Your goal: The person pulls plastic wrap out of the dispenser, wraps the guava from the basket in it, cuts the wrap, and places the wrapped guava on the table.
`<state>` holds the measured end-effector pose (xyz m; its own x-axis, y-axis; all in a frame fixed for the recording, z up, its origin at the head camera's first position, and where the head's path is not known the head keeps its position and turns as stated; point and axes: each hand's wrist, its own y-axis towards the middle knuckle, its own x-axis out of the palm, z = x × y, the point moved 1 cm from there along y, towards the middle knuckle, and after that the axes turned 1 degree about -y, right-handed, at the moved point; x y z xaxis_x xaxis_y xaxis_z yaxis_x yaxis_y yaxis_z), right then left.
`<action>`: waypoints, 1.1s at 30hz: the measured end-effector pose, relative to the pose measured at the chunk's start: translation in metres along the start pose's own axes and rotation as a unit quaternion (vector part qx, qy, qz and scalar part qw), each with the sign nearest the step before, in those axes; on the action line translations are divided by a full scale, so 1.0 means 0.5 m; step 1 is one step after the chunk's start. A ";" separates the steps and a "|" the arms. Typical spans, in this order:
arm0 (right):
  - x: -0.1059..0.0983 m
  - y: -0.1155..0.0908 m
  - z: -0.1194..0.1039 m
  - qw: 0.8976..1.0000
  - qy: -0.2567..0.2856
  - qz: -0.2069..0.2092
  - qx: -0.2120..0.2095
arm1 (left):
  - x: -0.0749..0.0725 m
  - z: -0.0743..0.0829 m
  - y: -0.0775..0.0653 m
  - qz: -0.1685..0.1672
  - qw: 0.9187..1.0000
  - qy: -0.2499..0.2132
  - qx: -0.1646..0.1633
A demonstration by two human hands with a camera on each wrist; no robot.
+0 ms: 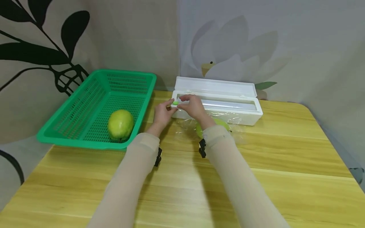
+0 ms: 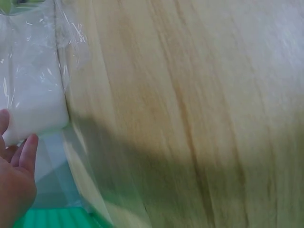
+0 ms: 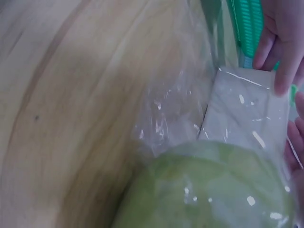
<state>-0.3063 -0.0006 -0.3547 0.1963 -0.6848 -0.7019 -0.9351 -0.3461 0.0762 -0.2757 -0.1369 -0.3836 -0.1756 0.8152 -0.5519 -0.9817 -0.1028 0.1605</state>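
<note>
A white cling film dispenser [image 1: 245,117] stands at the table's back with its lid raised and a film roll inside. Clear film [image 3: 237,102] hangs down its front and lies over a round, pale green fruit [image 3: 204,185], partly hidden by the right forearm in the head view. My left hand [image 1: 163,114] holds the dispenser's left end, thumb and fingers on either side of the corner. Right beside the small green slider [image 1: 175,103] is my right hand [image 1: 195,107], its thumb and bent fingers apart at the front edge.
A green plastic basket [image 1: 45,134] stands to the left, with another yellow-green fruit [image 1: 120,124] in it. The wooden table [image 1: 285,152] reaches toward me and to the right. Behind it rises a wall covering [image 1: 137,38] with leaf and flower prints.
</note>
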 end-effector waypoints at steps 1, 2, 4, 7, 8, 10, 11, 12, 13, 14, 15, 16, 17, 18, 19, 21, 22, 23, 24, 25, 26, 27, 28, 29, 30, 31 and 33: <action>0.001 0.000 -0.001 1.000 -0.003 0.001 0.001 | 0.000 0.001 0.000 0.001 1.000 0.001 0.000; 0.002 0.000 -0.002 1.000 -0.007 0.002 0.001 | 0.000 0.002 0.000 0.001 1.000 0.003 -0.001; 0.004 0.001 -0.004 1.000 -0.026 0.005 -0.002 | 0.001 0.002 0.000 0.001 1.000 0.005 -0.002; 0.007 0.002 -0.007 0.998 -0.067 0.015 -0.008 | 0.004 0.000 0.000 -0.002 1.000 0.006 -0.001; 0.007 0.003 -0.008 0.997 -0.077 0.018 -0.009 | 0.004 0.000 0.001 -0.002 1.000 0.009 0.001; 0.009 0.004 -0.010 0.996 -0.091 0.024 -0.009 | 0.004 0.000 0.000 -0.004 1.000 0.021 0.007; 0.010 0.005 -0.010 0.995 -0.094 0.025 -0.008 | 0.003 0.001 -0.001 -0.003 1.000 0.027 0.011; 0.010 0.006 -0.010 0.995 -0.095 0.026 -0.008 | 0.002 0.001 -0.001 -0.003 0.999 0.033 0.014; 0.011 0.007 -0.011 0.995 -0.094 0.025 -0.007 | 0.001 0.001 -0.001 -0.003 0.999 0.040 0.017; 0.012 0.008 -0.011 0.995 -0.092 0.024 -0.007 | 0.000 0.001 -0.002 -0.002 0.999 0.046 0.022; 0.012 0.009 -0.011 0.996 -0.091 0.023 -0.008 | -0.001 0.001 -0.002 -0.002 0.999 0.043 0.025; 0.011 0.010 -0.011 0.996 -0.089 0.022 -0.009 | -0.001 0.001 -0.001 -0.001 0.999 0.039 0.027; 0.011 0.011 -0.012 0.996 -0.089 0.020 -0.010 | -0.002 0.000 0.000 0.000 0.999 0.034 0.029; 0.010 0.011 -0.013 0.996 -0.089 0.018 -0.011 | -0.003 0.000 0.001 0.000 0.999 0.029 0.031; 0.009 0.011 -0.013 0.996 -0.087 0.015 -0.011 | -0.003 -0.001 0.001 0.000 0.999 0.025 0.032; 0.006 0.010 -0.015 0.996 -0.084 0.009 -0.007 | -0.003 -0.002 0.003 -0.001 0.999 0.018 0.032; 0.005 0.010 -0.015 0.997 -0.081 0.005 -0.005 | -0.004 -0.002 0.003 -0.001 0.999 0.020 0.031; 0.004 0.010 -0.015 0.997 -0.079 0.001 -0.002 | -0.005 -0.002 0.003 -0.002 0.999 0.022 0.029; 0.003 0.010 -0.015 0.997 -0.078 -0.003 0.000 | -0.005 -0.003 0.003 -0.003 0.999 0.024 0.029; 0.003 0.010 -0.016 0.997 -0.076 -0.006 0.003 | -0.006 -0.003 0.003 -0.005 0.999 0.027 0.029; 0.002 0.009 -0.015 0.997 -0.074 -0.009 0.006 | -0.007 -0.003 0.002 -0.007 0.999 0.033 0.030; 0.002 0.009 -0.015 0.997 -0.074 -0.012 0.008 | -0.008 -0.003 0.001 -0.008 0.998 0.044 0.032; 0.002 0.010 -0.016 0.997 -0.074 -0.014 0.009 | -0.009 -0.003 0.001 -0.011 0.997 0.062 0.039; 0.001 0.010 -0.016 0.997 -0.075 -0.016 0.010 | -0.010 -0.002 0.000 -0.014 0.995 0.087 0.048; 0.000 0.010 -0.016 0.997 -0.074 -0.017 0.012 | -0.011 -0.001 -0.001 -0.017 0.992 0.115 0.058; 0.000 0.010 -0.016 0.997 -0.075 -0.019 0.013 | -0.011 -0.001 -0.002 -0.019 0.987 0.145 0.070; -0.002 0.011 -0.016 0.997 -0.076 -0.019 0.012 | -0.011 0.000 -0.004 -0.023 0.974 0.205 0.095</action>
<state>-0.3090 -0.0070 -0.3481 0.1863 -0.5659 -0.8031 -0.9353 -0.3524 0.0314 -0.2727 -0.1413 -0.3810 -0.1849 0.5162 -0.8363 -0.9645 0.0677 0.2551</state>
